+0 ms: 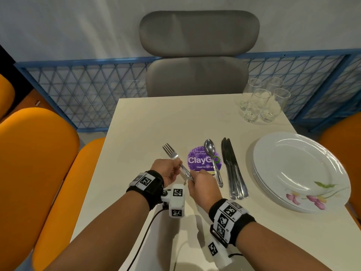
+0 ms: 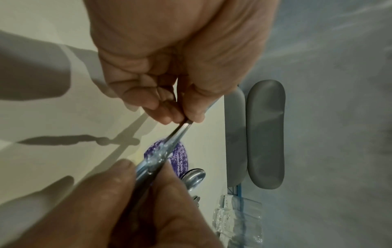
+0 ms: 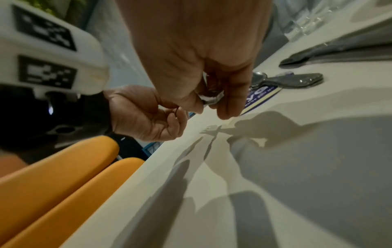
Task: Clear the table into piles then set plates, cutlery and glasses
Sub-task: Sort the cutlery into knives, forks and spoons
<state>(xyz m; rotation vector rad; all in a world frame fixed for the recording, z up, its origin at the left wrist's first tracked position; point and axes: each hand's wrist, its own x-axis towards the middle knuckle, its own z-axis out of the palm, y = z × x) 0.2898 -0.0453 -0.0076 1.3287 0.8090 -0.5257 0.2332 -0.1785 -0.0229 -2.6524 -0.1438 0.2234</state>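
**Mid-air, a fork held between two hands above the pale surface**

Both hands hold one or more silver metal forks (image 1: pixel 176 161) just above the cream-coloured surface (image 1: pixel 140 122), near its middle. The left hand (image 1: pixel 168 171) pinches the neck below the tines with curled fingers and thumb. The right hand (image 1: pixel 203 187) pinches the patterned handle end the same way. The tines point to the far left. Whether this is a single fork or several stacked together cannot be told; the left wrist view hints at more than one handle.

Just to the right, a silver spoon (image 1: pixel 213 159) lies across a round purple "ClayGo" sticker (image 1: pixel 199 159). Beside it, further right, lie dark-bladed table knives (image 1: pixel 232 169) in a tight bundle. A stack of white plates with a pink flower print (image 1: pixel 298 171) sits at the right edge, and four clear drinking glasses (image 1: pixel 261 100) stand clustered at the far right corner.

The likely risks, as a judgement: both grips are light fingertip pinches on smooth metal, so if one hand lets go before the other has firm hold, the fork could drop and clatter. If several forks are stacked, one could slide out. A swing to the right could knock the spoon.
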